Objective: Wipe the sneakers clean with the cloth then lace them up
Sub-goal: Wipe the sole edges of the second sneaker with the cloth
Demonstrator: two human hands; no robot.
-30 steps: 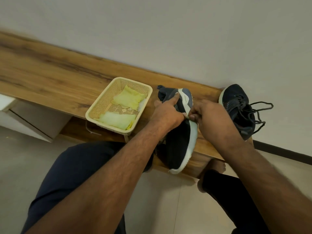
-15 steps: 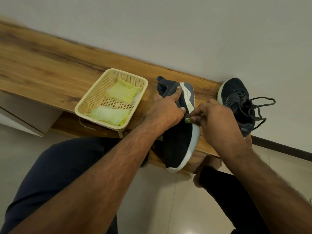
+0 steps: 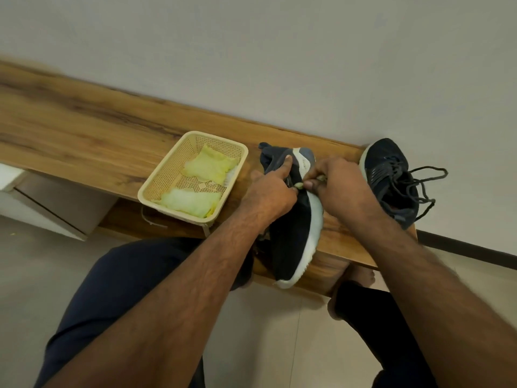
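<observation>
A dark sneaker [image 3: 296, 233] with a white sole lies on its side on the wooden bench [image 3: 84, 135], its toe hanging over the front edge. My left hand [image 3: 268, 191] grips its upper near the heel, index finger stretched along the fabric. My right hand [image 3: 341, 189] pinches a small yellow-green cloth [image 3: 300, 186] against the sneaker's side by the white sole; most of the cloth is hidden in the fingers. A second dark sneaker [image 3: 391, 175] stands at the bench's right end, its loose laces [image 3: 428, 189] spread out.
A cream plastic basket [image 3: 156, 177] holding folded yellow-green cloths [image 3: 207, 163] sits left of the sneaker at the bench's front edge. A wall runs right behind the bench. My knees and a bare foot are below, over a tiled floor.
Both hands stay on the sneaker. My right hand has shifted the cloth a little along the sneaker's side near the sole. The view has moved slightly.
</observation>
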